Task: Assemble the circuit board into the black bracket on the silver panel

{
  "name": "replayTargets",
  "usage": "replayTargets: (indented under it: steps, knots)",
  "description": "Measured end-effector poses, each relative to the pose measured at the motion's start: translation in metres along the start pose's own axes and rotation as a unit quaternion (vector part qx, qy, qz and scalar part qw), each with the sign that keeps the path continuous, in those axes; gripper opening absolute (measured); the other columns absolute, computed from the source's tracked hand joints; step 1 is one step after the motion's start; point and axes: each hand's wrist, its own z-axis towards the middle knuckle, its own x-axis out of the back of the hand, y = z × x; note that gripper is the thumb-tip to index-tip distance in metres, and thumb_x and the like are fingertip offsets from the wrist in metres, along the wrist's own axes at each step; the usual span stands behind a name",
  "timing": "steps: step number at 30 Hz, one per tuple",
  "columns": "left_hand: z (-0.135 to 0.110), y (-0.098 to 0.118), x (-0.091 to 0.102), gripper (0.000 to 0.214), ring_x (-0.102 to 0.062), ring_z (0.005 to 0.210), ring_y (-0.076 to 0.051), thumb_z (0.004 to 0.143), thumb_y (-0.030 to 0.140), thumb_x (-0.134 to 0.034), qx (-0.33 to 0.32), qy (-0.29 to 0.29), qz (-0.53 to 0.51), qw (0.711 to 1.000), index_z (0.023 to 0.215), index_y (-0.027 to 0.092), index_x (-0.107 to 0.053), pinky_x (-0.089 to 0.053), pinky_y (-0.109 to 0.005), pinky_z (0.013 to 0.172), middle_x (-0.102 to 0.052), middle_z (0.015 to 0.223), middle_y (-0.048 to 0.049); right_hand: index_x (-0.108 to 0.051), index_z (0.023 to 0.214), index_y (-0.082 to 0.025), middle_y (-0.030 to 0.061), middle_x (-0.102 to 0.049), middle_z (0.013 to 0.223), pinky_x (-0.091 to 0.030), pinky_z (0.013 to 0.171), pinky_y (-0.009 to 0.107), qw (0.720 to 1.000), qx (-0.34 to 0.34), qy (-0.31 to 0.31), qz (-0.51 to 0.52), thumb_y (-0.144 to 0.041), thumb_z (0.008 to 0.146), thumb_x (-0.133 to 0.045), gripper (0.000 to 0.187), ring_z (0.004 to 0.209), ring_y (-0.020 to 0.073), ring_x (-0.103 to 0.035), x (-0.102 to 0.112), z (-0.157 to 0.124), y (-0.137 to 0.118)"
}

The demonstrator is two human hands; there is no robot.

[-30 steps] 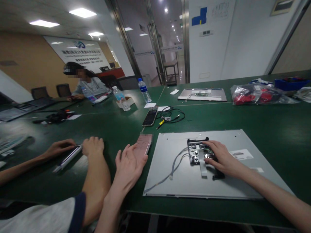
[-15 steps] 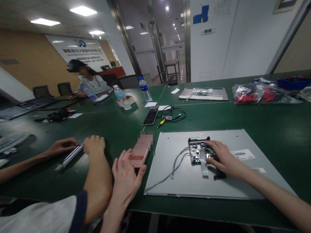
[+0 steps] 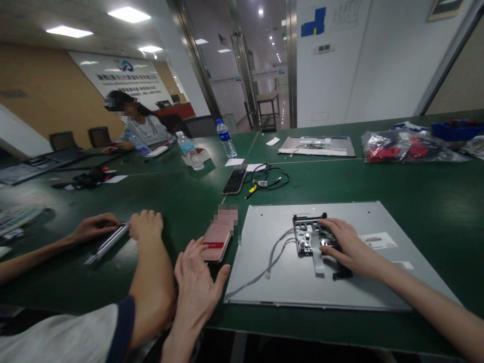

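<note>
My left hand is open, thumb spread wide, and its fingertips rest at the lower left edge of a pink-screened phone. A red bar shows low on the screen; its upper end is blurred out. My right hand grips the right side of a black bracket with circuit boards, thumb below and fingers above. This bracket lies on a large grey metal panel. A flat ribbon cable hangs from it, and thin grey wires run left across the panel.
At my left, another person's hands hold a slim silver bar. Beyond lie a dark phone, black cables, water bottles and a second panel. Bagged red parts lie far right; a seated person is across the table.
My left hand has slid slightly down off the phone, and its thumb has lifted away. The bar on the phone's screen now shows brighter red. My right hand stays put.
</note>
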Motion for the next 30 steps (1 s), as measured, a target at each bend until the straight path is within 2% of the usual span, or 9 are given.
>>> replayTargets:
  steps: [20,30]
  knots:
    - [0.0,0.004,0.0,0.068,-0.031,0.14,-0.038,0.093,0.067,-0.03,-0.008,-0.012,0.007,1.0,0.134,0.014,-0.034,-0.024,-0.059,0.113,-0.044,0.139,-0.0205,-0.037,0.143,-0.025,0.0146,-0.047,0.139,-0.039,0.107,0.056,1.0,0.01,0.006,-0.008,-0.047,0.093,-0.054,0.057,0.128,0.0338,-0.045,-0.001,0.001,0.003]
    - [0.003,0.015,0.004,0.066,-0.029,0.142,-0.038,0.091,0.065,-0.038,-0.028,-0.011,0.0,1.0,0.134,0.016,-0.033,-0.022,-0.06,0.114,-0.043,0.141,-0.02,-0.037,0.143,-0.025,0.0146,-0.048,0.139,-0.039,0.107,0.056,1.0,0.012,0.007,-0.006,-0.045,0.092,-0.055,0.058,0.128,0.0339,-0.045,0.001,0.002,0.002]
